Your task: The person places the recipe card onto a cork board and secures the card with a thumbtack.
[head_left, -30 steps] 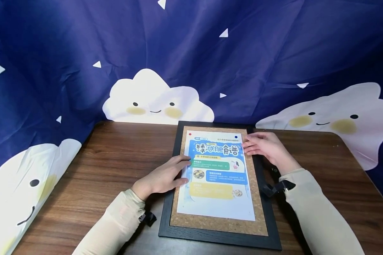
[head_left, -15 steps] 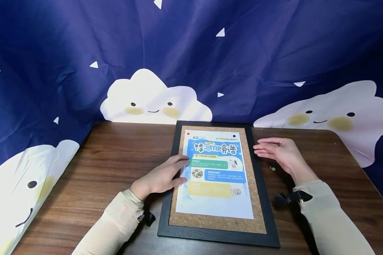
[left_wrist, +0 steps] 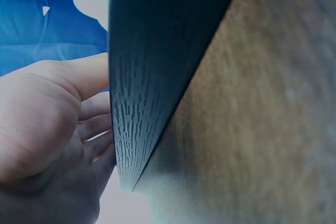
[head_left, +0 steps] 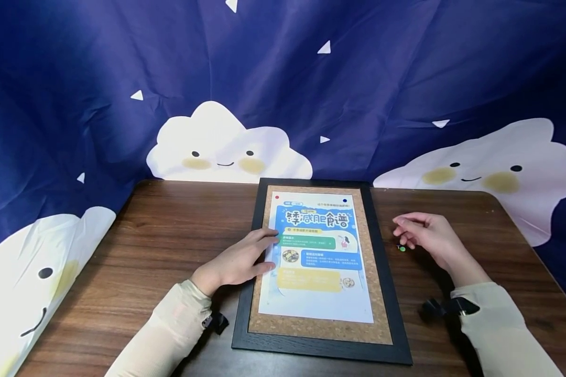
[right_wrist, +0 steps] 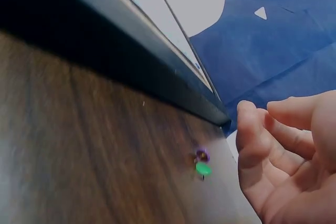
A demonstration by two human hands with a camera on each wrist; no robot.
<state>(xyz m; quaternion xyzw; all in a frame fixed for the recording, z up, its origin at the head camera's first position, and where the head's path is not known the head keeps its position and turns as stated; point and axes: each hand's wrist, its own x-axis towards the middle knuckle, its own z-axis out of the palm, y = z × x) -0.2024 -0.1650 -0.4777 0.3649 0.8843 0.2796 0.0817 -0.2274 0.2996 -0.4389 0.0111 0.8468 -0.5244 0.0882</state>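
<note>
A black-framed cork board (head_left: 320, 332) lies on the table with a printed sheet of paper (head_left: 311, 309) over its cork. In the sheet's top corners sit a red thumbtack (head_left: 277, 197) and a blue thumbtack (head_left: 345, 200). My left hand (head_left: 238, 260) rests across the left side of the frame, fingertips on the paper's left edge. Right of the board, my right hand (head_left: 426, 235) hovers with fingers loosely bent; thumb and index finger are apart, nothing between them. Just below those fingertips lie a green thumbtack (right_wrist: 203, 168) and a purple thumbtack (right_wrist: 202, 154).
The brown wooden table (head_left: 170, 230) extends on both sides of the board. A dark blue curtain (head_left: 283, 63) with white clouds hangs right behind its back edge. Each wrist carries a small black camera strap (head_left: 464, 306).
My right hand has left the upper right edge of the paper and moved right and down towards the loose thumbtacks, its fingers bending more. My left hand stays put.
</note>
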